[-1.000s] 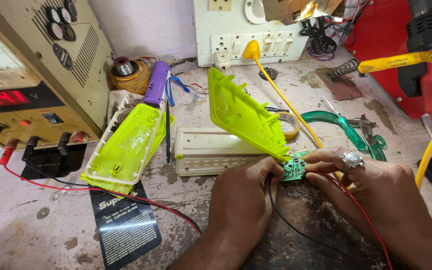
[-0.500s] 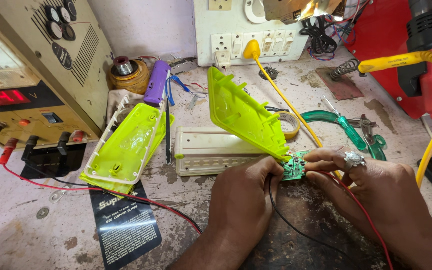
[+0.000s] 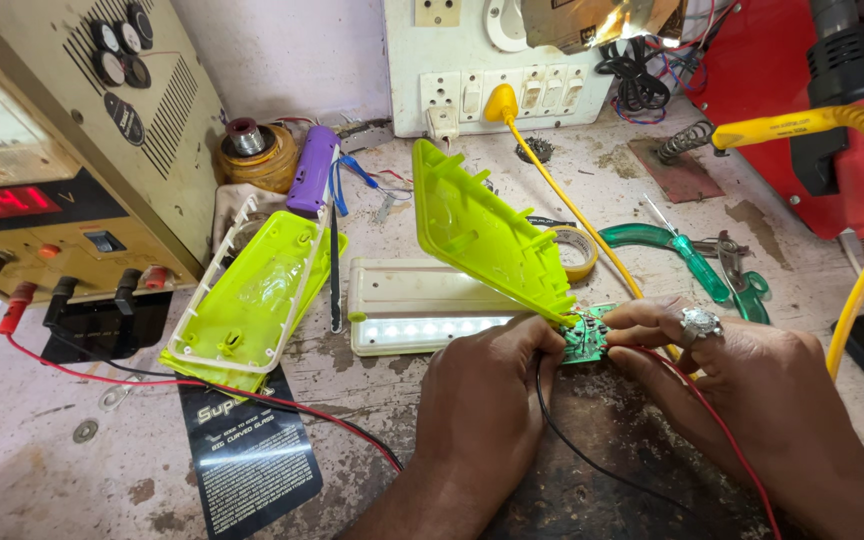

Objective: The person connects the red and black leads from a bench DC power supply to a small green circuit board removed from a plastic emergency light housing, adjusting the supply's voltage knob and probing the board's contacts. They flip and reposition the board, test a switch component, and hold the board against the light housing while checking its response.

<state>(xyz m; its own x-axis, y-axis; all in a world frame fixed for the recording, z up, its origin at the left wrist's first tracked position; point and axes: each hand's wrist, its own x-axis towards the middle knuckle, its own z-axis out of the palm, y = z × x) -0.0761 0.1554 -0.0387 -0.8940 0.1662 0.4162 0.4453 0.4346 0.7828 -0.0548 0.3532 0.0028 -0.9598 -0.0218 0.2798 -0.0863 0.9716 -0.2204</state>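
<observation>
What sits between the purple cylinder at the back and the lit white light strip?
In the head view, the yellow-green shell with a clear lens and a dark thin rod lie between purple cylinder and light strip.

Stained workbench (image 3: 652,170), pale wall (image 3: 282,50)

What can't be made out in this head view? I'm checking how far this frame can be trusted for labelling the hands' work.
- Green circuit board: mostly covered by the left hand and right hand; its parts are too small to tell.
- Where the black wire and red wire end: hidden under the fingers.
- Power supply: cut off by the left edge.
- Yellow-green cover: its far face is turned away.
</observation>
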